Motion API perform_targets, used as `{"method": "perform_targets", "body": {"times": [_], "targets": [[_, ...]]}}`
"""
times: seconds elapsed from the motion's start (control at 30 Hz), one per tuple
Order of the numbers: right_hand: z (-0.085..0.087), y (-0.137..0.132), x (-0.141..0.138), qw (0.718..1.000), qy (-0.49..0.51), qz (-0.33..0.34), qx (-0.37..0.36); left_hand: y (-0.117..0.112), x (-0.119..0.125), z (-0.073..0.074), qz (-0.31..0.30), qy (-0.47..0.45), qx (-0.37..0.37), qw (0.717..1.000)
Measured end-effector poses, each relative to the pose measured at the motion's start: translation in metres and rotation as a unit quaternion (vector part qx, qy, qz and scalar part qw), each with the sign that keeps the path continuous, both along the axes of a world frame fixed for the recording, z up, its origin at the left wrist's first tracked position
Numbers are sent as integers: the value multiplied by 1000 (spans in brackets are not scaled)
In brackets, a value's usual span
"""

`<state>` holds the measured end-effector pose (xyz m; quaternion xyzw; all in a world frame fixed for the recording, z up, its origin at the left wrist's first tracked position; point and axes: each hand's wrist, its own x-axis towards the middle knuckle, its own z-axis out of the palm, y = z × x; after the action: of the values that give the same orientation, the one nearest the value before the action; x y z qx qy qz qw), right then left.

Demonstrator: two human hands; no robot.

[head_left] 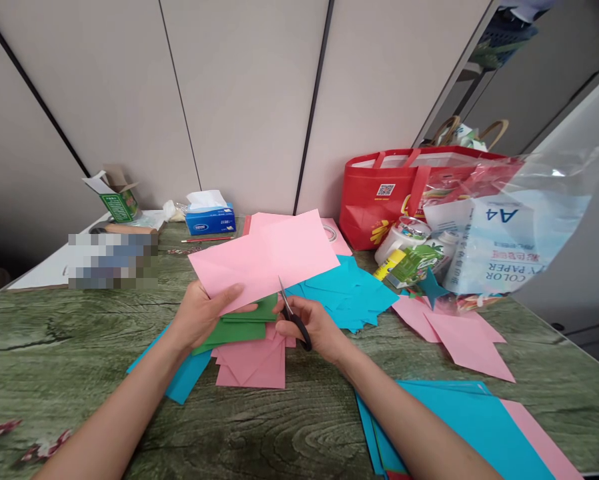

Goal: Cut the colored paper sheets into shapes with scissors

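A pink sheet of paper (264,257) is pinched at its lower left corner by my left hand (207,313), thumb on top. My right hand (314,327) is closed around black-handled scissors (294,317), whose blades reach the sheet's lower right edge. Whether the blades are apart, I cannot tell. Beneath the hands lie green paper pieces (237,335), pink cut pieces (259,370) and blue strips (189,375). A fanned heap of blue paper pieces (349,293) is just beyond my right hand.
A red bag (367,193), a clear plastic paper package (509,247) and a yellow glue stick (389,265) stand back right. Blue sheets (444,427) lie front right, loose pink pieces (474,340) behind them. A tissue box (210,219) and small green carton (119,203) stand back left.
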<state>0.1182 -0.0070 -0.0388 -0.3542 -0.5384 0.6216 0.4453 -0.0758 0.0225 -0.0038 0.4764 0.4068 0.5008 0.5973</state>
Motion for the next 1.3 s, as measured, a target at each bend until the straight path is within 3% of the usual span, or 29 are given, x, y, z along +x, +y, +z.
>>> {"method": "perform_targets", "body": {"times": [0.33, 0.53, 1.3], "targets": [[-6, 1, -2, 1000, 12, -14, 4, -1, 0, 0, -2, 0, 1, 1000], [-4, -1, -1, 999, 33, 21, -14, -3, 0, 1, -18, 8, -6, 1000], [4, -4, -3, 999, 46, 17, -4, -1, 1, -4, -45, -3, 0, 999]]}}
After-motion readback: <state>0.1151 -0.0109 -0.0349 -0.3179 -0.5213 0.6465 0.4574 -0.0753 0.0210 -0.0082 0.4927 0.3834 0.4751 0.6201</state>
